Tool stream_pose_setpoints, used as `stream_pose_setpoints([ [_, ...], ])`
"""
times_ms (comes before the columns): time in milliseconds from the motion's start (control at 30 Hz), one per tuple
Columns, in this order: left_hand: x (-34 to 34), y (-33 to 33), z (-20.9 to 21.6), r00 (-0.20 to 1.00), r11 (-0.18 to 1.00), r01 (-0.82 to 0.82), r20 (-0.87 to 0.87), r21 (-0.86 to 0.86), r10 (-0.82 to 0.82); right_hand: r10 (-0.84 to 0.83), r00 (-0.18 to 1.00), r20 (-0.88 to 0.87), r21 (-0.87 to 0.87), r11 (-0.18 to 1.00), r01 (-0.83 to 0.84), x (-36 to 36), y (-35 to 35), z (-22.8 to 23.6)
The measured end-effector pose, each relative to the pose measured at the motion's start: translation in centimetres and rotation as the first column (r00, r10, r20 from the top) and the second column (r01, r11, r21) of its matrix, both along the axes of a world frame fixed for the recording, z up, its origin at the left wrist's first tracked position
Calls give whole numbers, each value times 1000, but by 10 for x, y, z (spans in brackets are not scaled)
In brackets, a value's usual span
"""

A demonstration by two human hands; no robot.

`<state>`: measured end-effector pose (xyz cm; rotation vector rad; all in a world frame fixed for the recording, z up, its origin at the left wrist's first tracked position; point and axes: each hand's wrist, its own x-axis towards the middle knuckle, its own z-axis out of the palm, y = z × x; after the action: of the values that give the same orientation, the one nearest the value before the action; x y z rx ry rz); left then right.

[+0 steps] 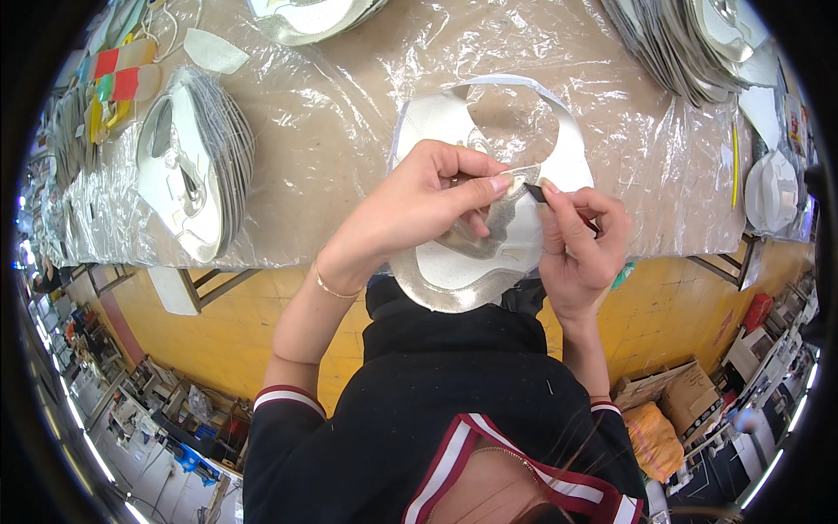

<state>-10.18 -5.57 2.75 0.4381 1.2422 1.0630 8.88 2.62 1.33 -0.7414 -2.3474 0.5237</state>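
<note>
A white and silver shoe upper (454,278) lies at the near edge of the plastic-covered table, partly overhanging it, with its curved collar band toward the far side. My left hand (419,201) is closed in a pinch on the upper's inner edge, thumb on top. Close beside those fingertips, my right hand (583,240) grips a small black tool (535,193) between thumb and fingers. Its tip meets the upper near my left thumb. Most of the tool is hidden in my palm, so its exact kind does not show.
On the left stands a stack of similar uppers (196,166), and another stack (681,48) is at the far right. One more piece (314,19) lies at the far edge. A thin yellow stick (735,166) rests on the table (332,113). Cardboard boxes (691,397) sit on the floor.
</note>
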Motion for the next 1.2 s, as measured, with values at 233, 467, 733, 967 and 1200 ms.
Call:
stream_pose_setpoints([
  [233,4,1,-4,998,999,53,-24,10,-52,-78,996,-39,-422,905,54,-1,9,9],
  [467,7,7,-5,892,970,230,-415,78,-178,16,992,124,-333,943,26,3,15,8],
  [733,-18,-8,1,241,762,-242,-723,601,647,-259,932,-252,-588,807,65,16,19,-4],
  [967,15,-26,-23,891,872,-424,-56,244,450,-329,823,-462,-644,763,-57,19,19,-3],
  [1200,7,-19,15,894,883,-340,402,323,197,-247,834,-493,-573,814,-97,16,21,2],
])
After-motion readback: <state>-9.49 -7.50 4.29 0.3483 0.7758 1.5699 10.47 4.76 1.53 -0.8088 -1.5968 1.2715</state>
